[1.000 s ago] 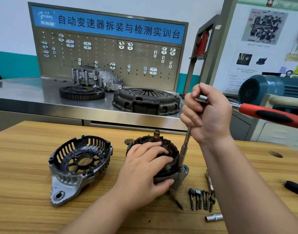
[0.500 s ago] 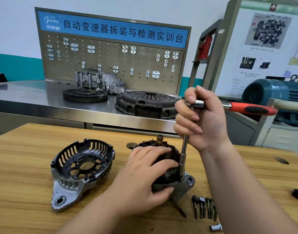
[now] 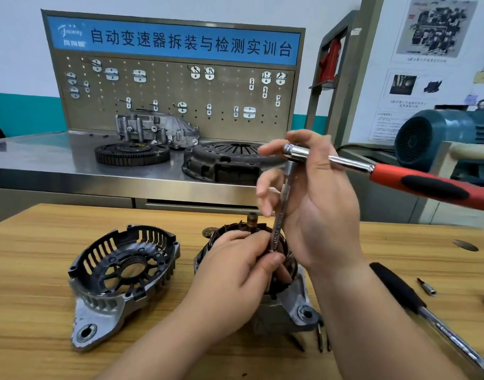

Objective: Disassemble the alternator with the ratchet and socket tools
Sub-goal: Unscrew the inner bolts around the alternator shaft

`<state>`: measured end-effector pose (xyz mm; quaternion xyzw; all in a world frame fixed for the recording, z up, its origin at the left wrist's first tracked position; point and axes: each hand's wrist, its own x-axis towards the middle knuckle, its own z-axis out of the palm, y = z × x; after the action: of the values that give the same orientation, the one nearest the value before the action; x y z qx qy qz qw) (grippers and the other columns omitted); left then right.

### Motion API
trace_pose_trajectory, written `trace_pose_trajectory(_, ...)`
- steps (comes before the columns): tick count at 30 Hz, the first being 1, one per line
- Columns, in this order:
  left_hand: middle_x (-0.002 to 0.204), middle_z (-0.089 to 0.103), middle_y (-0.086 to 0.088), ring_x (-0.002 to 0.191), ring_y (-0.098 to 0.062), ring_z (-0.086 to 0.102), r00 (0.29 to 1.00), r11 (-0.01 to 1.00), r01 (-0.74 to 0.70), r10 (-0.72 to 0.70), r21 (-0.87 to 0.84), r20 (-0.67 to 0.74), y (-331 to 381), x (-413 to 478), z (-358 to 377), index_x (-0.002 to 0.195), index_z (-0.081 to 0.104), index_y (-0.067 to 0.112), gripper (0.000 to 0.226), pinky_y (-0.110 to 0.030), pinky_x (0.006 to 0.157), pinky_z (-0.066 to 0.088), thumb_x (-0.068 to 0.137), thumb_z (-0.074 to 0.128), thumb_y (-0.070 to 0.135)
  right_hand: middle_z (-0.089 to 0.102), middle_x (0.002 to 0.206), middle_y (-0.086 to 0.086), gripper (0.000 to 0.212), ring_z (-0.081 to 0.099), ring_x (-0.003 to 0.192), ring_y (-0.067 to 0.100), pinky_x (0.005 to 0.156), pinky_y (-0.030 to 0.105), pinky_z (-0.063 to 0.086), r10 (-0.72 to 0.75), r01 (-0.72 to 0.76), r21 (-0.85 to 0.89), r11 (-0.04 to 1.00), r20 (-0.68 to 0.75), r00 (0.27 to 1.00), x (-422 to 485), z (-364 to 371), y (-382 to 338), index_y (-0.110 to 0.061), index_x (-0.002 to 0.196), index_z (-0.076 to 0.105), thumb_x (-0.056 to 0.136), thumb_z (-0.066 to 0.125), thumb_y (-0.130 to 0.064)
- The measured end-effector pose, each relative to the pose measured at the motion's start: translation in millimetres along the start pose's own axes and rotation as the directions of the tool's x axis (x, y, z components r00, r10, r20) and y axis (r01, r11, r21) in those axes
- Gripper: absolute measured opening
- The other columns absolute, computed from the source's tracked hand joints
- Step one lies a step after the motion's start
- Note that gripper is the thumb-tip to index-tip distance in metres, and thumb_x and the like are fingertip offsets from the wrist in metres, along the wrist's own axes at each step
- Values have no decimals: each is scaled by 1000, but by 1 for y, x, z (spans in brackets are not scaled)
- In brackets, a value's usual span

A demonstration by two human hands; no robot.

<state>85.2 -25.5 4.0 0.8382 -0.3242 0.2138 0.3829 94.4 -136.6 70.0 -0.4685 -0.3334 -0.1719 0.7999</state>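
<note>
Cover [image 3: 123, 281] already off, lying toward worktop [image 3: 29, 270] left; alternator [image 3: 301, 297] sitting mid-worktop, windings not yet out; left hand [image 3: 235, 272] gripping its top; right hand [image 3: 323, 209] holding ratchet [image 3: 345, 161] at extension [image 3: 279, 218], tip sitting at alternator rim; judging task roughly halfway.

Red-handled ratchet [image 3: 427, 185] raised near level, its knurled extension bar [image 3: 280, 212] slanting down to the upright, opened alternator [image 3: 297, 300], tip apparently on a hidden fastener; detached slotted end cover [image 3: 120, 272] lies just beside.

Open tabletop [image 3: 29, 270] left of end housing [image 3: 98, 303]; loose bits [image 3: 321, 342] beside alternator [image 3: 299, 294].
</note>
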Motion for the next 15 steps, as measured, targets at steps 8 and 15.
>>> trace_pose_trajectory(8,87,67,17,97,-9,58,995,996,59,-65,-71,-77,0,2,9,88,47,66,19,-38,74,55,77,34,56,57,113,-17,22,65,96,21,81,41,54,-446,468,-671,575,222,867,-11,2,-3,-25,119,55,98,50,-19)
trace_pose_trajectory(15,75,67,23,87,-3,59,999,991,-2,7,-131,38,-6,-1,-3,82,62,24,36,-41,90,44,88,36,49,69,116,2,42,71,69,21,53,27,54,43,-42,-29,999,48,998,-9,1,-10,-22,124,53,98,28,-43)
